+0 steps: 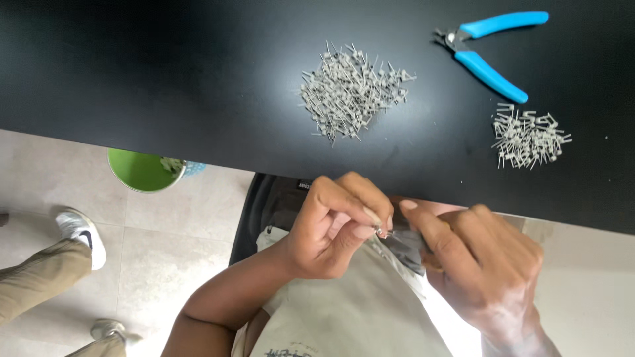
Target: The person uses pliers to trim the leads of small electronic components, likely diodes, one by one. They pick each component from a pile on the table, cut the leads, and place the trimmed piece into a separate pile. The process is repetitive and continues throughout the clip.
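Both hands are held close together just below the near edge of a black table (165, 79), over my lap. My left hand (334, 228) pinches a tiny metal piece (382, 231) between thumb and fingertips. My right hand (476, 264) is curled, its forefinger reaching toward the same piece; whether it holds anything is hidden. On the table lie a large pile of small grey metal pins (350, 92) and a smaller pile (529, 135) to the right. Blue-handled cutting pliers (489, 49) lie open behind the smaller pile.
A green bucket (142, 170) stands on the tiled floor under the table's edge at left. Another person's leg and white shoe (83, 231) are at the far left, with a second shoe lower down.
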